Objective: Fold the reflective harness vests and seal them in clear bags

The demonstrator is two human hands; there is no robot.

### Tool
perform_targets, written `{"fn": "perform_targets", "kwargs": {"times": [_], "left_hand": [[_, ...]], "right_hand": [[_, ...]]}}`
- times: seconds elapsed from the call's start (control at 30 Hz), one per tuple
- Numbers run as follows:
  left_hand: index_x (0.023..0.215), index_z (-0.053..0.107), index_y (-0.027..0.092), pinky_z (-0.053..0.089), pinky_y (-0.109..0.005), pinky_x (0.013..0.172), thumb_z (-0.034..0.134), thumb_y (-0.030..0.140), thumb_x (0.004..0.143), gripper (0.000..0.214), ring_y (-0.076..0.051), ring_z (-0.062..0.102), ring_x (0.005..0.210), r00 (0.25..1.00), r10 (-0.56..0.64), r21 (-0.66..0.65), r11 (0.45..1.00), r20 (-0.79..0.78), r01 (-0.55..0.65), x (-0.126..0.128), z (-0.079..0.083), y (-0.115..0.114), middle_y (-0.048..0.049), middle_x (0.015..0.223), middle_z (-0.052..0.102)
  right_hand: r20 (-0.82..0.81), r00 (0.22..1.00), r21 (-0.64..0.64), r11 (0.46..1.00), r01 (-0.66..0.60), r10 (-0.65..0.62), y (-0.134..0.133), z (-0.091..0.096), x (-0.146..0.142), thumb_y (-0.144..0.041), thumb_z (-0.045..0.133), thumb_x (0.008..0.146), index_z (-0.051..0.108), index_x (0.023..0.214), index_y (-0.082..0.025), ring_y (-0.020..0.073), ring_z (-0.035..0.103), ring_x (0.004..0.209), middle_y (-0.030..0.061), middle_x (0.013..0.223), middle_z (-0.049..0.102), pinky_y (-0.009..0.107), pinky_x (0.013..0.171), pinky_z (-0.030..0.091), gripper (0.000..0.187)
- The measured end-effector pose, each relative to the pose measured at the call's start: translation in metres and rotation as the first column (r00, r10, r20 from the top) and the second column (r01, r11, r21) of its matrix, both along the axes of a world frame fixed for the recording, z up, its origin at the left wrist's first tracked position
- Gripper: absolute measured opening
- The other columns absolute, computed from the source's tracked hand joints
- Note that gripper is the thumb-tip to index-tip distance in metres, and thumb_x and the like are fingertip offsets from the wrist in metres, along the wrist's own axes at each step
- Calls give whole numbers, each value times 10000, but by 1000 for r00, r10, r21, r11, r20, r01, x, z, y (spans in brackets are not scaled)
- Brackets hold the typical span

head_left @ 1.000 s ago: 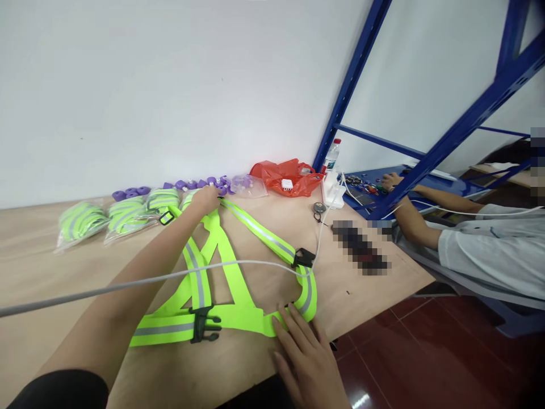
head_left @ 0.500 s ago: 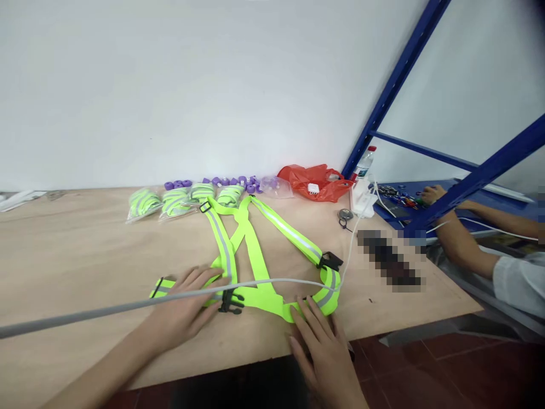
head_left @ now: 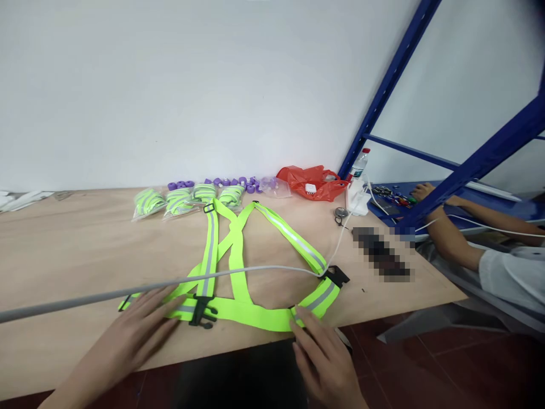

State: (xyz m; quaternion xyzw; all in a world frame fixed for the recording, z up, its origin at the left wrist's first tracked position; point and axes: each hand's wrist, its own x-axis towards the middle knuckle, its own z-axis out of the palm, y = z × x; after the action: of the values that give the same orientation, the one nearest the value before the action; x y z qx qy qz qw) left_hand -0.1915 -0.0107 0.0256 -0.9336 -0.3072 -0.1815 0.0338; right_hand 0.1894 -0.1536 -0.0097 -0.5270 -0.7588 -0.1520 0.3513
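Note:
A fluorescent yellow reflective harness [head_left: 264, 319] with grey stripes lies spread on the wooden table, its shoulder straps crossing at the back. My left hand [head_left: 142, 326] rests fingers outstretched on the left part of the waist strap, left of a black prong buckle [head_left: 200, 311]. On the right part of that strap, my right hand [head_left: 326, 355] lays its stretched fingertips near the front edge of the table. A black buckle half [head_left: 338, 276] sits above it, on the right strap. A grey cable [head_left: 179, 279] passes across the view in front of the harness.
Several bagged reflective harnesses [head_left: 149, 203], purple rolls [head_left: 181, 185] and a red plastic bag [head_left: 327, 183] line the wall. A bottle [head_left: 360, 163], white power strip [head_left: 357, 199] and blurred-out dark object [head_left: 380, 255] are rightward. Beyond the blue frame [head_left: 385, 85], another person's arm [head_left: 453, 238] reaches over a blue table.
My left hand has moved left along the waist strap, and the harness lies wider and straighter. The right-hand part of the strap is less curled. The view has shifted slightly.

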Motion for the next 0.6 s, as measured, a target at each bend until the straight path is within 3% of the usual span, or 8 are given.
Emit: {"fn": "perform_targets", "kwargs": {"times": [0.07, 0.17, 0.27, 0.33, 0.4, 0.47, 0.53, 0.6], "left_hand": [[1471, 542, 294, 523, -387, 1074, 522, 289, 1008, 464, -258, 620, 1288, 993, -22, 20, 1000, 119, 19, 19, 11, -6, -44, 1451, 614], [1475, 507, 288, 409, -426, 1191, 507, 111, 979, 526, -231, 533, 1382, 955, -163, -11, 985, 247, 171, 80, 16, -28, -44, 1475, 588], [1534, 423, 239, 411, -443, 1196, 545, 177, 979, 571, -246, 496, 1417, 947, -275, -169, 938, 164, 302, 151, 8, -55, -82, 1489, 575], [1570, 354, 214, 402, -497, 1196, 632, 261, 946, 685, -282, 464, 1440, 951, -300, -311, 900, 70, 306, 185, -3, -68, -103, 1537, 522], [1595, 298, 190, 366, -545, 1206, 680, 286, 911, 790, -322, 380, 1490, 957, -291, -364, 892, -13, 267, 203, -15, -76, -121, 1607, 416], [1605, 269, 163, 327, -554, 1220, 686, 270, 895, 831, -342, 281, 1531, 960, -269, -353, 908, -78, 225, 207, -25, -79, -132, 1661, 290], [1607, 259, 135, 298, -533, 1234, 659, 265, 905, 818, -338, 227, 1548, 960, -256, -318, 925, -118, 207, 205, -34, -80, -137, 1680, 205], [1611, 243, 114, 270, -509, 1244, 609, 299, 941, 786, -324, 215, 1553, 958, -258, -281, 936, -129, 214, 203, -40, -79, -142, 1685, 168]], "right_hand": [[-28, 999, 29, 999, 22, -21, -1, 11, 12, -66, 555, 916, 664, 1284, -164, 233, 720, 1098, 124, 1199, 759, 337, 874, 576, 396], [-20, 999, 11, 999, -48, 48, 0, 30, 22, -75, 558, 909, 611, 1378, -218, 208, 754, 957, 79, 1105, 792, 319, 800, 587, 493], [-16, 972, -140, 962, -236, 236, 13, 44, 18, -116, 513, 943, 568, 1420, -229, 205, 732, 1055, 84, 1190, 767, 331, 897, 586, 494], [-43, 957, -291, 913, -287, 287, 35, 50, 15, -158, 481, 976, 544, 1440, -211, 218, 643, 1248, 109, 1355, 685, 367, 1017, 546, 472], [-59, 976, -423, 880, -215, 210, 65, 56, 22, -209, 462, 994, 518, 1465, -193, 247, 547, 1366, 133, 1466, 594, 433, 1107, 481, 475], [-17, 999, -569, 821, -42, 39, 95, 63, 42, -199, 442, 986, 497, 1486, -181, 260, 511, 1396, 142, 1482, 575, 465, 1158, 414, 503], [114, 980, -717, 669, 194, -162, 117, 73, 71, -224, 439, 993, 498, 1485, -170, 268, 480, 1416, 148, 1504, 550, 456, 1189, 356, 498], [169, 965, -781, 570, 256, -202, 125, 83, 101, -273, 540, 945, 619, 1359, -128, 339, 571, 1314, 198, 1403, 624, 485, 1119, 422, 446]]}}
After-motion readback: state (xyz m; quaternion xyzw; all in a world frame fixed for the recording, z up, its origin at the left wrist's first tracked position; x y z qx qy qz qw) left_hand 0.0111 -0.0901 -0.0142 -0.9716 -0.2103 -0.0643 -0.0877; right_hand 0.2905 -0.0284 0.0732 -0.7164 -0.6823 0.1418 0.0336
